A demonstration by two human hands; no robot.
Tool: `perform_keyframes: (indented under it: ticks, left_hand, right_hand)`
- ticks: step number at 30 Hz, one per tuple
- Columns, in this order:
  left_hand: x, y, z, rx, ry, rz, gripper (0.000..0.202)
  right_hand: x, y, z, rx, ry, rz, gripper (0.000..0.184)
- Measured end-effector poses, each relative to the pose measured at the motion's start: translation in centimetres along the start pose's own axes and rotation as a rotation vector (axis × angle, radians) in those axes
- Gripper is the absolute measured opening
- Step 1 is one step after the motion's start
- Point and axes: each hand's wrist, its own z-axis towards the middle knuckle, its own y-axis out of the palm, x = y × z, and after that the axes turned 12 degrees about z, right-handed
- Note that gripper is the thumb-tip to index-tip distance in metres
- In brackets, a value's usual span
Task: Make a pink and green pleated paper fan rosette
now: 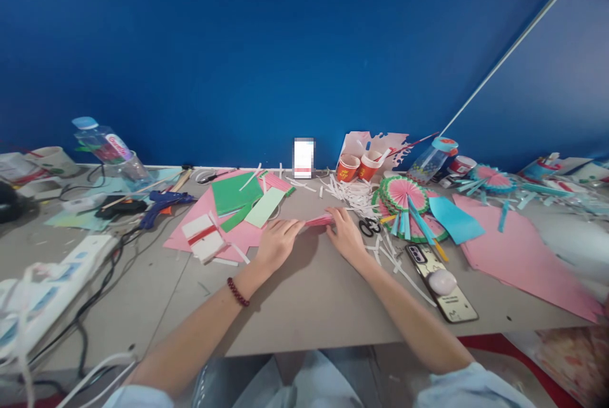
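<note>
A narrow pink folded paper stretches between my hands above the middle of the table, with folds along its length. Its left end is gripped by my left hand, which has a dark bead bracelet at the wrist. At the other end, the fingers of my right hand are closed on the paper. Black-handled scissors lie just right of my right hand, partly among white paper strips. Left of my left hand are green paper, a pale green strip and pink sheets.
Pleated paper fans and a phone lie to the right, near pink sheets. Red paper cups stand at the back. A glue gun, plastic bottle and power strip are at left.
</note>
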Motion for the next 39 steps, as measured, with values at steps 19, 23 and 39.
perform_keyframes:
  ticks: [19,23,39]
  left_hand:
    - [-1.7,0.6,0.2,-0.074,0.045,0.158,0.025]
    - [-1.8,1.1,0.2,-0.166,0.054,0.195,0.027]
    - [-1.8,1.9,-0.2,-0.364,0.083,0.209,0.025]
  right_hand:
    - [1.8,-0.7,1.0,-0.036,-0.148,-0.13,0.011]
    - [2.4,-0.4,1.1,-0.068,-0.201,-0.185,0.013]
    - [1.2,-0.9,1.2,-0.215,-0.197,-0.266,0.018]
